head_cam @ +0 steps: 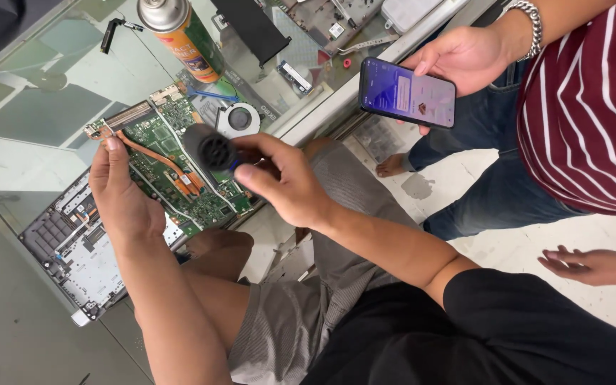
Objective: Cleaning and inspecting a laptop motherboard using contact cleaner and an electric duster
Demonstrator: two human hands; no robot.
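Now right hand (pixel 279 182) clamped around black blower (pixel 212 150), nozzle at 10 o'clock over green motherboard (pixel 172 167) — left hand (pixel 119 189) flat, pinning board. Risk: slip could knock copper heat pipe (pixel 158 160) — spray can (pixel 180 36) near at 12.

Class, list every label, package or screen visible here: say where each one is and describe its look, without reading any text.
Spray can: top centre on the glass table, metal cylinder with an orange and green label.
Smartphone: upper right, held in another person's hand, dark rectangle with a lit purple-blue screen.
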